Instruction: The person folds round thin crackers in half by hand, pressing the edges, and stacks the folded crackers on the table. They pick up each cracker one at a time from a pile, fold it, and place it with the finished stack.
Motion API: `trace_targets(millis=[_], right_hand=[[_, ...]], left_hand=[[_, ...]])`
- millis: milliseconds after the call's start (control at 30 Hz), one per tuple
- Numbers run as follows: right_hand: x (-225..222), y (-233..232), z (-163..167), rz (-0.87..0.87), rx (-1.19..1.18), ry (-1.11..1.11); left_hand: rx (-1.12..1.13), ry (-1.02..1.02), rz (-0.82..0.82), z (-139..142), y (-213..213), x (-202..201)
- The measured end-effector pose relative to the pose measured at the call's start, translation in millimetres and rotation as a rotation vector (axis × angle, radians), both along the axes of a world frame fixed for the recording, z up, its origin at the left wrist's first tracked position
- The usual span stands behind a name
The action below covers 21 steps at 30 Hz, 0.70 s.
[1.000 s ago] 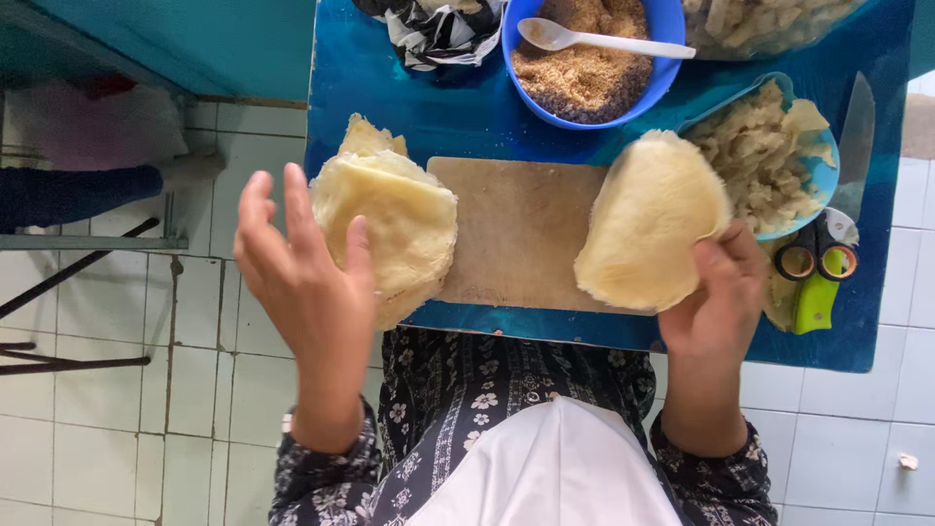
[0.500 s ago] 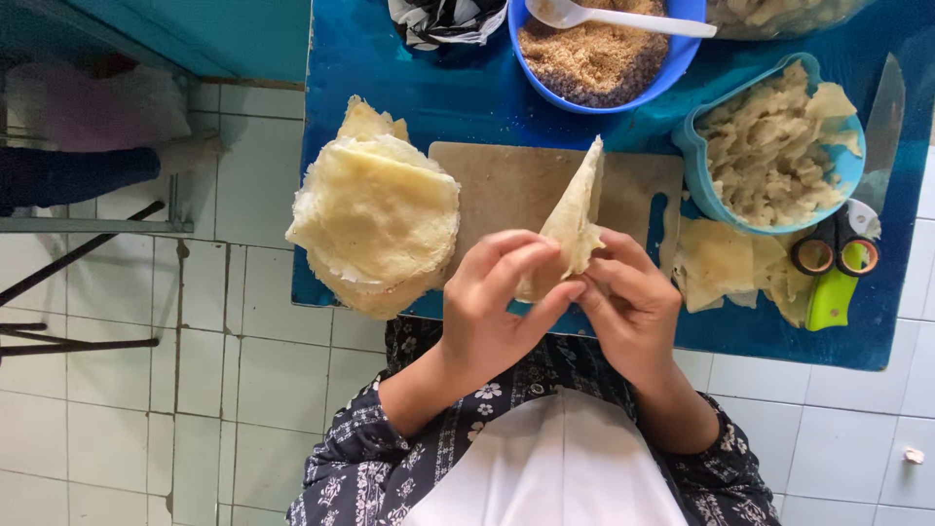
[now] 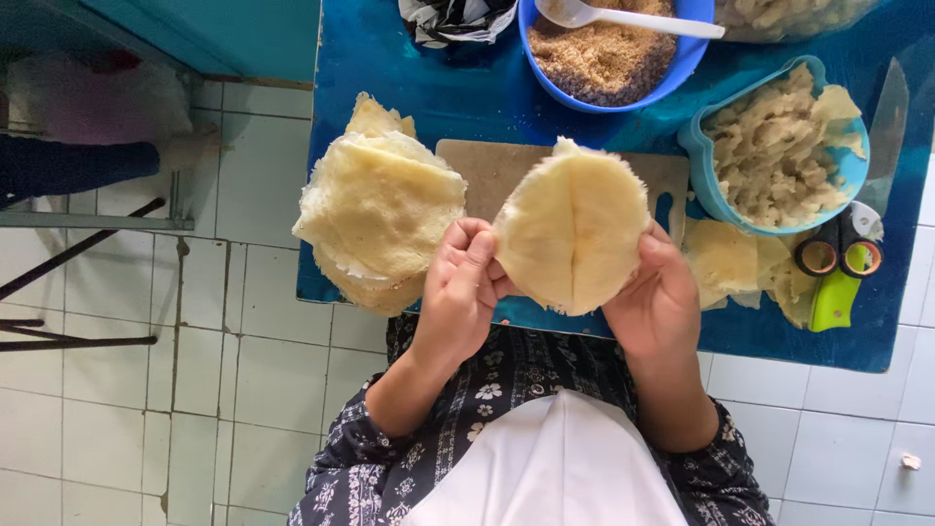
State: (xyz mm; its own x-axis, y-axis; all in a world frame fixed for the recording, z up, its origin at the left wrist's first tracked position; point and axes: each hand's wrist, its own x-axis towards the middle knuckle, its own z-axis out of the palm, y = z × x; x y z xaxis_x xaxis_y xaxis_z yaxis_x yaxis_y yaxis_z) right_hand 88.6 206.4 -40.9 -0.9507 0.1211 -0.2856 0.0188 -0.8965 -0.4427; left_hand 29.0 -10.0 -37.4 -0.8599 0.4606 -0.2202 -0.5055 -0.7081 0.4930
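A thin round pale-yellow pastry sheet (image 3: 573, 229), creased down its middle, is held up over the near edge of a wooden cutting board (image 3: 487, 168). My left hand (image 3: 466, 284) pinches its left rim. My right hand (image 3: 654, 297) grips its right rim from behind. A stack of the same round sheets (image 3: 378, 212) lies just left of my left hand, overhanging the blue table (image 3: 458, 93).
A blue bowl of brown crumbs (image 3: 609, 54) with a white spoon (image 3: 623, 17) stands at the back. A light-blue tub of pale filling (image 3: 774, 146) sits right, with loose sheets (image 3: 730, 258), scissors (image 3: 838, 263) and a knife (image 3: 884, 131). White tiled floor lies left.
The sheet went from lying flat under my right hand to folded upright between both hands, and now it is spread open again. My left hand came over from the stack.
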Motion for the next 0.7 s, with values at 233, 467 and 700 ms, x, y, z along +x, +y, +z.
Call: trace_targets(millis=[233,467,700], right_hand=[[6,22,-5,-0.117,-0.183,-0.03],[14,49,9,-0.209,0.026,0.016],[27,54,51,-0.525,0.803,0.124]], left_hand=[[-0.013,-0.042,0.029,5,-30,-7],[0.012,-0.046,0.064,16,-52,-5],[-0.032,0.148,0.223,8,-63,-2]])
